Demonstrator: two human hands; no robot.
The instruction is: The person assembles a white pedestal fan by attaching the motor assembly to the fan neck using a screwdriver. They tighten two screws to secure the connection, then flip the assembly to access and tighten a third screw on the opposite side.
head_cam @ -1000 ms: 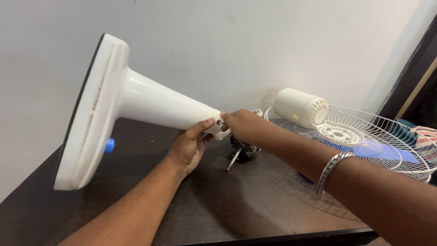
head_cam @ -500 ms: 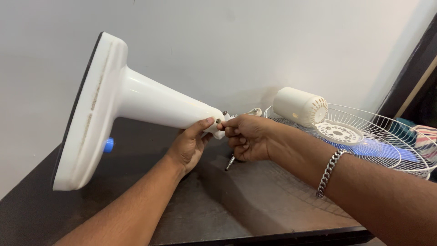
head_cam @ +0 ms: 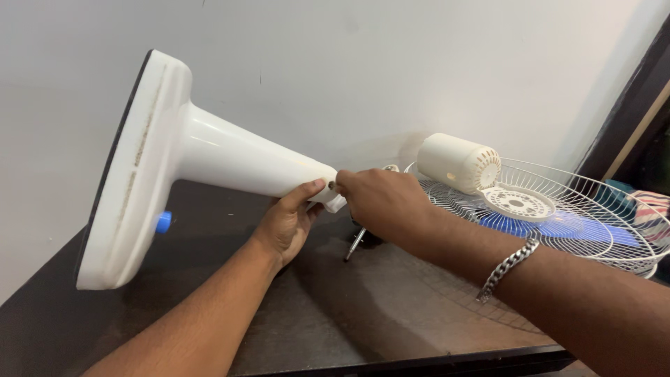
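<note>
My left hand [head_cam: 287, 222] grips the narrow neck of a white fan stand [head_cam: 209, 157] from below and holds it tilted on its side, with the wide base up at the left. A small blue knob [head_cam: 163, 222] shows on the base's edge. My right hand [head_cam: 380, 202], with a silver chain bracelet [head_cam: 506, 267] at the wrist, is at the neck's open end, fingertips pinched on a small fitting there. What the fingers hold is too small to make out.
A dark wooden table [head_cam: 363, 321] lies under my arms, against a white wall. A white wire fan guard [head_cam: 558, 216] with a blue blade under it lies at the right, with a cream motor housing [head_cam: 458, 163] beside it. A metal shaft [head_cam: 355, 244] pokes out below my right hand.
My right hand has turned over at the neck's end, from fingers curled underneath to palm-down on top. The stand has barely moved.
</note>
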